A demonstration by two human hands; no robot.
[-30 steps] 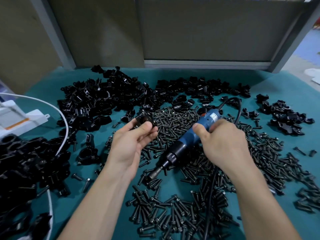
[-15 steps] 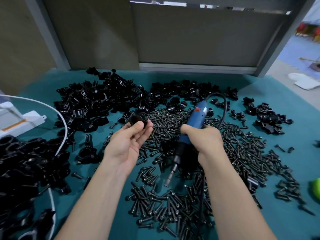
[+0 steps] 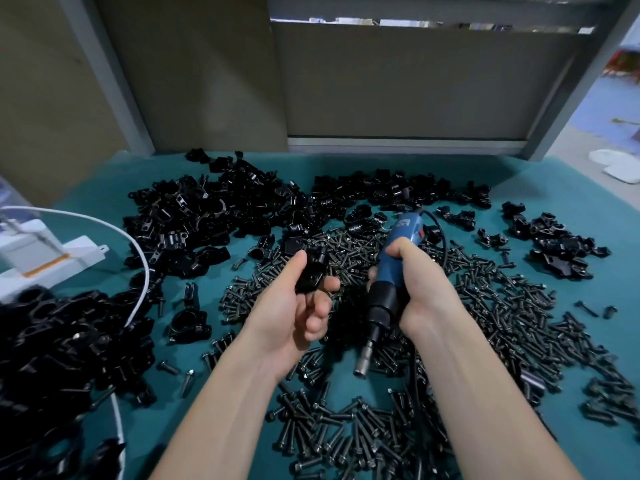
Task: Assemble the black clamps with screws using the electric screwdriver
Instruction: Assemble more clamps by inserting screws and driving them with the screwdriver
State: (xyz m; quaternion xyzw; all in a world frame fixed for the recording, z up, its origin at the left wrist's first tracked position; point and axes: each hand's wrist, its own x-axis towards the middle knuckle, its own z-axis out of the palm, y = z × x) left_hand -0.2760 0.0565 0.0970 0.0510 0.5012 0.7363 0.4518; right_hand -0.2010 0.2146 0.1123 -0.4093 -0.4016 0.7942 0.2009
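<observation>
The left hand (image 3: 294, 306) pinches a black clamp (image 3: 311, 271) over the screws (image 3: 346, 441) mid-table, presenting it for fastening. The right hand (image 3: 419, 289) grips the electric screwdriver (image 3: 388, 282), bit down, ready.

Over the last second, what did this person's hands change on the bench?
The right hand swung the blue electric screwdriver from a slant, tip towards the left hand, to nearly upright, tip down over the loose black screws. The left hand turned thumb-up with its small black clamp piece. Both grips held; the black clamp piles on the teal mat look unmoved.
</observation>
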